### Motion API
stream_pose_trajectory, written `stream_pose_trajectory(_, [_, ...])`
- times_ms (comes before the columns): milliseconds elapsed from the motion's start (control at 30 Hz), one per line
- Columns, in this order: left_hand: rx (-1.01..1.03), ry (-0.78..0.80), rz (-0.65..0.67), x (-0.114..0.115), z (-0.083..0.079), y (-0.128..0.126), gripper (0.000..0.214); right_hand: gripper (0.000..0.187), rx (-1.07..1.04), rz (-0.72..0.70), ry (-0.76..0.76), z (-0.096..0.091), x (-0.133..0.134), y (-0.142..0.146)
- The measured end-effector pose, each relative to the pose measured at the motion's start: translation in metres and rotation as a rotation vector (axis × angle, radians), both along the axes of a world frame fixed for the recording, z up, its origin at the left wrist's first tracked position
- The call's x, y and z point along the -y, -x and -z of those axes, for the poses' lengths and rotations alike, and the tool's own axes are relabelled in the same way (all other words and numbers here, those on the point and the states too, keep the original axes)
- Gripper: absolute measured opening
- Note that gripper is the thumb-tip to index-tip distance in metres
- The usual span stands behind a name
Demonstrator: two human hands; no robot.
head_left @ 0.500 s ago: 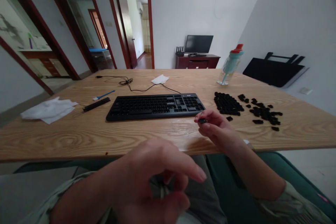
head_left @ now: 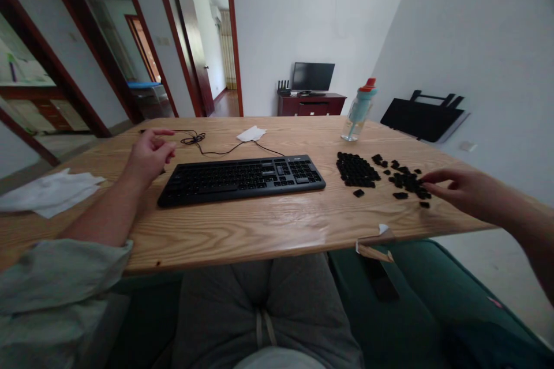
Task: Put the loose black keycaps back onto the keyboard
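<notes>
Keycaps (head_left: 407, 180), or small black pieces very like them, lie in a loose scatter at the right of the frame, directly left of the fingertips of the right hand (head_left: 461, 187), which extends in from the right edge. That hand is much the nearer; its thumb and forefinger come close together at the scatter's right-hand border, though I cannot tell whether a piece is pinched between them. Left of the scatter sits a tidy block (head_left: 357, 170) of similar pieces, well short of the left hand (head_left: 149, 155). The keyboard (head_left: 242, 179) spans the middle of the frame, its long axis running across and tilting slightly up toward the right. Beyond its left end, the left hand's fingers are loosely bent near the cable (head_left: 193, 138); whether they hold anything is unclear.
</notes>
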State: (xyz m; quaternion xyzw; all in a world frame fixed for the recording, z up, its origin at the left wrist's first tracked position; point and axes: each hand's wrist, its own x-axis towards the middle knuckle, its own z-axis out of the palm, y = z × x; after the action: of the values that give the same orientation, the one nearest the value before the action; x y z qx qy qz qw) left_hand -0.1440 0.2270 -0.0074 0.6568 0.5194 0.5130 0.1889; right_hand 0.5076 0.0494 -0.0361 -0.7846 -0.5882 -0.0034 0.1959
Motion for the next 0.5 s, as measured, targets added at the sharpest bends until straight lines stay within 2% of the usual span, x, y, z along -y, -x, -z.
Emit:
stream_pose_trajectory(67, [-0.084, 0.068, -0.007, -0.011, 0.015, 0.012, 0.038, 0.038, 0.025, 0.026, 0.115, 0.003, -0.002, -0.017])
stream_pose_trajectory(133, [-0.173, 0.072, 0.007, -0.015, 0.023, 0.017, 0.04, 0.038, 0.054, -0.005, 0.165, 0.01, -0.007, -0.023])
stream_pose_trajectory(333, [-0.298, 0.018, 0.059, -0.011, 0.023, 0.015, 0.041, 0.035, 0.079, -0.152, 0.229, 0.035, -0.033, -0.031])
stream_pose_trajectory(400, [-0.31, 0.02, 0.058, -0.011, 0.024, 0.015, 0.042, 0.031, 0.078, -0.175, 0.246, 0.035, -0.04, -0.033])
stream_pose_trajectory(500, [-0.325, 0.028, 0.052, -0.01, 0.025, 0.016, 0.044, 0.026, 0.127, -0.174, 0.209, 0.024, -0.042, -0.038])
